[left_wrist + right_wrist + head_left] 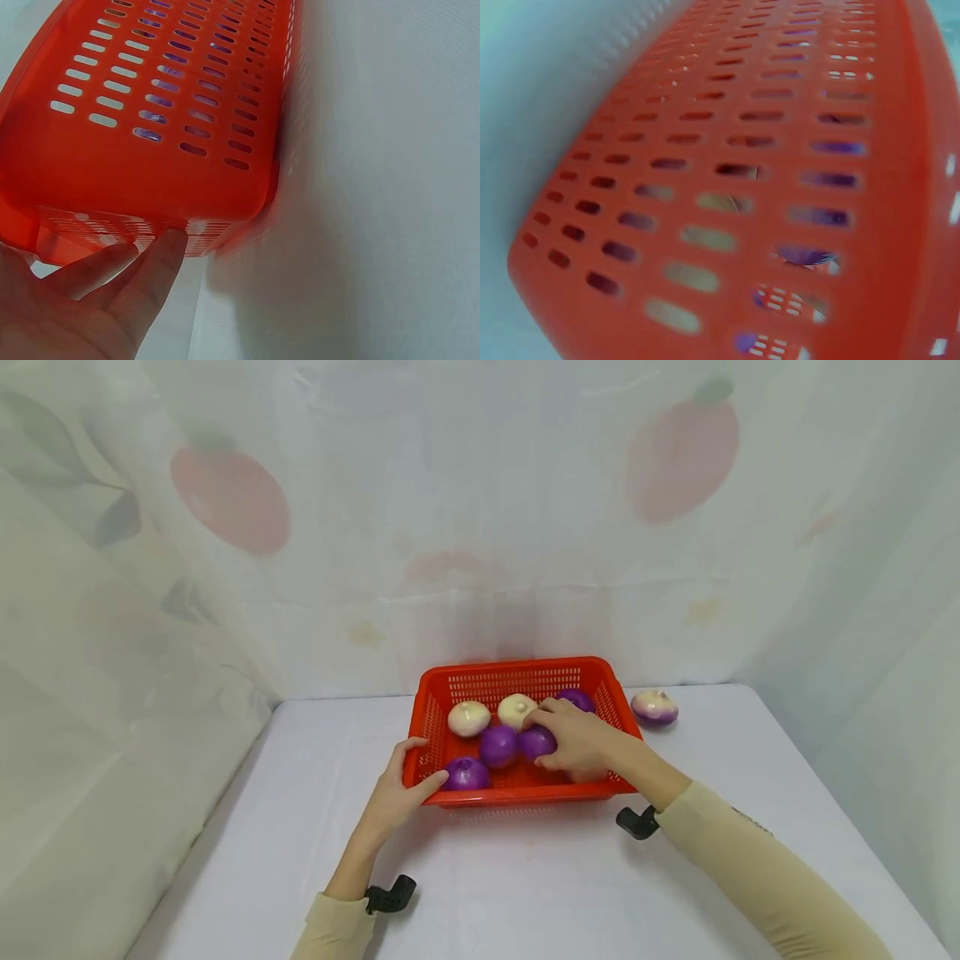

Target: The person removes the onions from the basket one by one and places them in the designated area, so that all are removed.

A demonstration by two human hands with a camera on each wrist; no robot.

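Observation:
A red plastic basket (517, 795) with slotted walls sits on the table. My left hand (397, 789) grips its left end, thumb over the front rim near a purple onion (467, 774); in the left wrist view the fingers (154, 277) lie against the outer wall. My right hand (573, 737) reaches in over the right side, fingers and thumb around a purple onion (537, 742). Another purple onion (498, 746) sits just left of that one. Two pale bulbs (469, 718) lie along the back, with one more purple onion (576, 699) in the back right corner.
A white-and-purple turnip-like bulb (655, 707) lies on the table right of the basket. The white-covered table (330, 752) ends at a pale printed curtain (487, 527) behind. In the right wrist view the basket wall (727, 172) covers the hand.

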